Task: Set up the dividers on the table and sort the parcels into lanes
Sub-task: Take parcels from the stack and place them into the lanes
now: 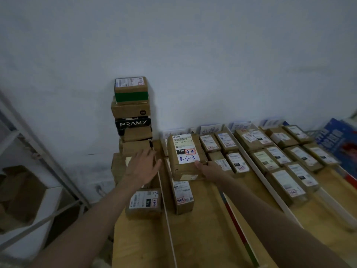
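Gripping parcel point(184, 157) edge (right hand point(209, 168))

white wall point(193, 55) behind | metal shelf frame point(48, 161) left | blue printed board point(340, 140) far right

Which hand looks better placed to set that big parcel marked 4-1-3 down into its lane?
The right hand, probably. It already grips the near right corner of the 4-1-3 parcel. The left hand is open beside the parcel, apart from it, near the stack of boxes.
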Demonstrator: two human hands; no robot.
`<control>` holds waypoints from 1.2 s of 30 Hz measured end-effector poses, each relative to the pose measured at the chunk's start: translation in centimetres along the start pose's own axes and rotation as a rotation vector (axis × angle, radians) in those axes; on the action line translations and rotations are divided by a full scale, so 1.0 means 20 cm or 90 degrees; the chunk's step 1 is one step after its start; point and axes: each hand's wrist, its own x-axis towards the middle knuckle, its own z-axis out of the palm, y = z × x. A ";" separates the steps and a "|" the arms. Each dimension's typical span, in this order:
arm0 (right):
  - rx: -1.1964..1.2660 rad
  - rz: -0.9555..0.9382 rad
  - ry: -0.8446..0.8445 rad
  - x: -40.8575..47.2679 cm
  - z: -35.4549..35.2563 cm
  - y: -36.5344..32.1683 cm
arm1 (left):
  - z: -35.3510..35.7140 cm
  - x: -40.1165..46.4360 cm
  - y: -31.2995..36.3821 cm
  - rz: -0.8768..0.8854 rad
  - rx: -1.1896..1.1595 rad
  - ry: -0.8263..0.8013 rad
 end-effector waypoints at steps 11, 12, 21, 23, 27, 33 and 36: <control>0.090 0.067 0.129 -0.19 -0.48 0.52 | 0.25 0.00 0.70 0.137 0.047 -0.030; 0.091 0.073 0.145 -0.22 -0.55 0.56 | 0.26 -0.01 0.77 0.143 0.045 -0.027; 0.101 0.095 0.190 -0.48 -1.14 1.04 | 0.37 -0.16 1.48 0.167 0.034 -0.061; 0.116 0.093 0.195 -0.54 -1.26 1.14 | 0.41 -0.20 1.65 0.175 0.026 -0.077; 0.143 0.097 0.199 -0.67 -1.48 1.30 | 0.47 -0.29 1.94 0.188 0.041 -0.083; 0.169 0.112 0.218 -0.75 -1.77 1.50 | 0.50 -0.29 2.27 0.198 0.032 -0.081; 0.177 0.117 0.242 -0.73 -1.91 1.56 | 0.52 -0.22 2.42 0.214 0.024 -0.076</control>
